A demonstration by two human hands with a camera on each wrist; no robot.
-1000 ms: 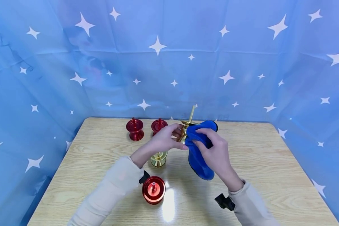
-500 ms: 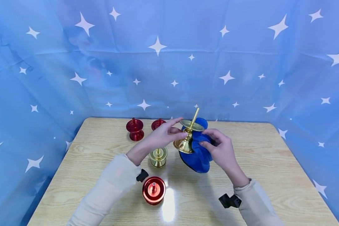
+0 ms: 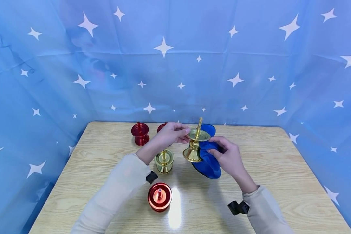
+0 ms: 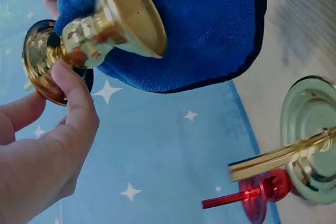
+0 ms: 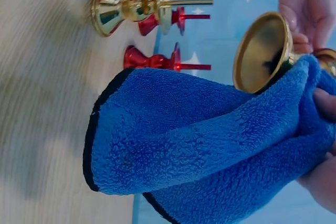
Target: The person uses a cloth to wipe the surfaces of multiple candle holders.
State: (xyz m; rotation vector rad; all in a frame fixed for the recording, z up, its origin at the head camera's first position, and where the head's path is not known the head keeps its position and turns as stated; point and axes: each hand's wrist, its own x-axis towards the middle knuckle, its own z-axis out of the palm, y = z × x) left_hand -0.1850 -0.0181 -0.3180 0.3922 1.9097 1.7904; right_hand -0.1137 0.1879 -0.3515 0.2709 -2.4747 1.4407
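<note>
A gold candle holder (image 3: 193,149) with a spike on its dish is held up over the table, slightly tilted in the head view. My left hand (image 3: 175,133) grips it by the dish and neck, thumb and fingers seen close in the left wrist view. From the other side, my right hand (image 3: 228,155) pinches a blue plush cloth (image 3: 208,166) with a black edge. That cloth (image 5: 173,129) lies against the holder's body and hangs below it in loose folds. The hollow underside of the base (image 5: 261,51) shows in the right wrist view.
A second gold candle holder (image 3: 164,161) stands on the wooden table (image 3: 266,169), left of the held one. Nearer the front is a red candle holder (image 3: 159,197). Two more red ones stand at the back left, one (image 3: 140,135) in full, the other (image 3: 161,126) partly behind my left hand.
The gold holder has come out from behind the cloth and stands more upright. My left fingers have shifted up from its body to the dish. The cloth has bunched behind it.
</note>
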